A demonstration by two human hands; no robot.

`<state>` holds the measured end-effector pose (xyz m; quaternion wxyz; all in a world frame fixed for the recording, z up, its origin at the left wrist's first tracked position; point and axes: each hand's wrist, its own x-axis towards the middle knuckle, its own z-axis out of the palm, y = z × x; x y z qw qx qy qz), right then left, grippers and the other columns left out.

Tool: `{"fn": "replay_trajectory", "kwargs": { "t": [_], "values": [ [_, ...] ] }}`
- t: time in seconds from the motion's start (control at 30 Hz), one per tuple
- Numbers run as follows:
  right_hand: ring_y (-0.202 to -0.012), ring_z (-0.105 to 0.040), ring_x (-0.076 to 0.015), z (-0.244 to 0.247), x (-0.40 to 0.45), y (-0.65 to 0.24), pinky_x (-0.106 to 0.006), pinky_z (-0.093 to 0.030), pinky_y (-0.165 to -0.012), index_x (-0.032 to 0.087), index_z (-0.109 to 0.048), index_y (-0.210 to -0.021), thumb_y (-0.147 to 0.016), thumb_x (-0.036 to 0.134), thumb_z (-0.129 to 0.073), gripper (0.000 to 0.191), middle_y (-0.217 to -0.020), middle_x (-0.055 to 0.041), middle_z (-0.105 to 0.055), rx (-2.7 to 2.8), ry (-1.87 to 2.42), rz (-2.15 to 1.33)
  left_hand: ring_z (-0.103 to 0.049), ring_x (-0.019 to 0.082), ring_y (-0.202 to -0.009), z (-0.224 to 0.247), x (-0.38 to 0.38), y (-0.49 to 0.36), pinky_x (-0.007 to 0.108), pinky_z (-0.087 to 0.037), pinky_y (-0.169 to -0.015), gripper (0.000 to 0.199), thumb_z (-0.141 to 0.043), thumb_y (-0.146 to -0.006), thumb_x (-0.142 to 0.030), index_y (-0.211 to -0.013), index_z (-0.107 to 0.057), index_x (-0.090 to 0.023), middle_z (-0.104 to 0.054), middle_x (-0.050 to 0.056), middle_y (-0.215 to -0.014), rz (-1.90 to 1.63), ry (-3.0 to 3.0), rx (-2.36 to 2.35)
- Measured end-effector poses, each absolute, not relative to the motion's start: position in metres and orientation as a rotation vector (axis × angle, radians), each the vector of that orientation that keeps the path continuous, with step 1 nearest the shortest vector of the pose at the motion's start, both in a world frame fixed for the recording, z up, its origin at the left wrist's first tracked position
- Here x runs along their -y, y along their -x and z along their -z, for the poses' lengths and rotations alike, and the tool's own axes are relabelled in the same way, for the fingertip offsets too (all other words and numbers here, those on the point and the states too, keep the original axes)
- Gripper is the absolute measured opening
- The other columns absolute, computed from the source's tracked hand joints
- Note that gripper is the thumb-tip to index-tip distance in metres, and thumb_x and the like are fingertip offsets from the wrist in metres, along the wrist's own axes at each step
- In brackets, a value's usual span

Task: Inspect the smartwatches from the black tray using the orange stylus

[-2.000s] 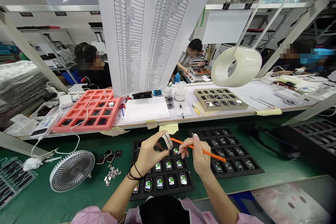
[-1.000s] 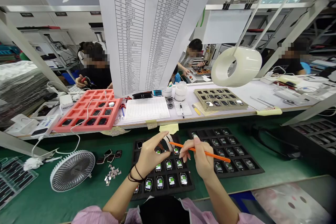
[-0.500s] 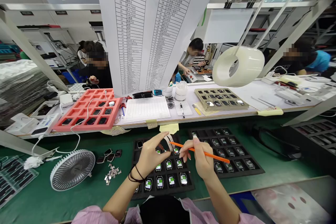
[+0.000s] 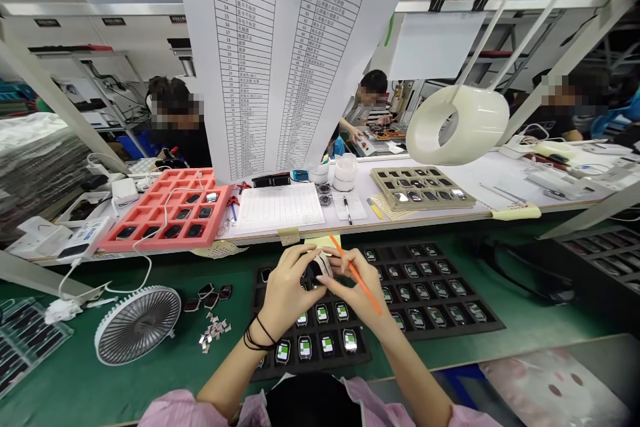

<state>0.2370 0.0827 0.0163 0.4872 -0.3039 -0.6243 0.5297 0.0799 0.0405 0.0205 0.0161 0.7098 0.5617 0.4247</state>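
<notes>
My left hand (image 4: pixel 287 287) is closed around a smartwatch case (image 4: pixel 319 268), gripping it between thumb and fingers above a black tray. My right hand (image 4: pixel 361 280) holds a thin orange stick (image 4: pixel 357 273), which slants across the back of its fingers. Its thumb and fingertips also touch the near right side of the watch case. Beneath the hands, the black foam tray (image 4: pixel 363 347) holds several smartwatches (image 4: pixel 327 345) with lit green-and-white screens. Part of the held watch is hidden by the fingers.
A second dark tray (image 4: pixel 493 327) of watches lies to the right. On the left are a white fan (image 4: pixel 139 325), small metal pieces (image 4: pixel 215 332) and loose watch parts (image 4: pixel 206 291). A pink tray (image 4: pixel 150 200) stands on the shelf; a tape roll (image 4: pixel 483 123) hangs above. Co-workers sit beyond.
My right hand has moved left to the watch case and now touches it. The orange stick has swung from nearly level to steep, its tip off the watch. My left hand keeps its grip.
</notes>
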Motion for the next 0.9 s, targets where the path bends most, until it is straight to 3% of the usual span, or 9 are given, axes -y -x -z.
{"fn": "replay_trajectory", "kwargs": {
  "t": [0.2,0.33,0.47,0.6,0.7,0.8,0.9],
  "values": [
    [-0.088,-0.072,-0.0235,-0.011,-0.084,-0.229,-0.032,-0.06,-0.069,0.023,-0.035,-0.069,-0.072,0.028,-0.076,0.042,-0.11,-0.0107,-0.07,1.291,0.696,-1.608,-0.062,0.022,-0.104,-0.017,-0.04,-0.082,0.03,-0.059,-0.073,0.045,-0.065,-0.077,-0.013,-0.12,-0.054,-0.02,-0.063,0.01,-0.116,-1.368,-2.066,-1.583],
    [-0.085,-0.072,-0.0216,-0.012,-0.083,-0.231,-0.028,-0.058,-0.066,0.022,-0.037,-0.066,-0.07,0.028,-0.078,0.042,-0.101,-0.0079,-0.072,1.205,0.714,-1.637,-0.064,0.022,-0.102,-0.018,-0.037,-0.084,0.029,-0.06,-0.07,0.051,-0.071,-0.076,-0.018,-0.123,-0.051,-0.021,-0.064,0.01,-0.117,-1.394,-1.912,-1.543],
    [-0.098,-0.067,-0.0258,-0.012,-0.08,-0.233,-0.03,-0.057,-0.068,0.023,-0.039,-0.066,-0.068,0.03,-0.08,0.041,-0.088,-0.0055,-0.071,1.16,0.742,-1.605,-0.065,0.021,-0.1,-0.021,-0.035,-0.086,0.026,-0.062,-0.067,0.05,-0.073,-0.076,-0.022,-0.121,-0.052,-0.021,-0.065,0.008,-0.115,-1.447,-1.78,-1.449],
    [-0.114,-0.059,-0.0266,-0.013,-0.078,-0.237,-0.029,-0.055,-0.074,0.023,-0.041,-0.068,-0.071,0.028,-0.079,0.039,-0.087,-0.0043,-0.068,1.157,0.765,-1.633,-0.066,0.019,-0.094,-0.023,-0.034,-0.087,0.026,-0.063,-0.066,0.045,-0.074,-0.075,-0.026,-0.116,-0.056,-0.021,-0.066,0.006,-0.111,-1.45,-1.774,-1.428],
    [-0.115,-0.057,-0.0258,-0.015,-0.076,-0.239,-0.029,-0.053,-0.076,0.023,-0.041,-0.068,-0.072,0.027,-0.079,0.038,-0.087,-0.0037,-0.066,1.161,0.769,-1.628,-0.067,0.018,-0.093,-0.023,-0.034,-0.087,0.024,-0.063,-0.066,0.045,-0.074,-0.075,-0.026,-0.117,-0.056,-0.021,-0.065,0.005,-0.113,-1.459,-1.779,-1.417],
    [-0.104,-0.061,-0.023,-0.015,-0.074,-0.239,-0.029,-0.052,-0.075,0.022,-0.04,-0.067,-0.074,0.03,-0.077,0.038,-0.087,-0.0031,-0.065,1.155,0.746,-1.621,-0.067,0.018,-0.091,-0.023,-0.034,-0.087,0.024,-0.063,-0.066,0.047,-0.074,-0.075,-0.027,-0.117,-0.056,-0.022,-0.065,0.005,-0.113,-1.456,-1.773,-1.417],
    [-0.079,-0.06,-0.0164,-0.014,-0.074,-0.236,-0.026,-0.051,-0.066,0.022,-0.039,-0.065,-0.08,0.039,-0.069,0.037,-0.076,0.0008,-0.058,1.144,0.735,-1.641,-0.068,0.018,-0.091,-0.021,-0.035,-0.086,0.025,-0.063,-0.065,0.049,-0.077,-0.072,-0.029,-0.116,-0.056,-0.022,-0.066,0.005,-0.11,-1.453,-1.751,-1.43]
  ]
}}
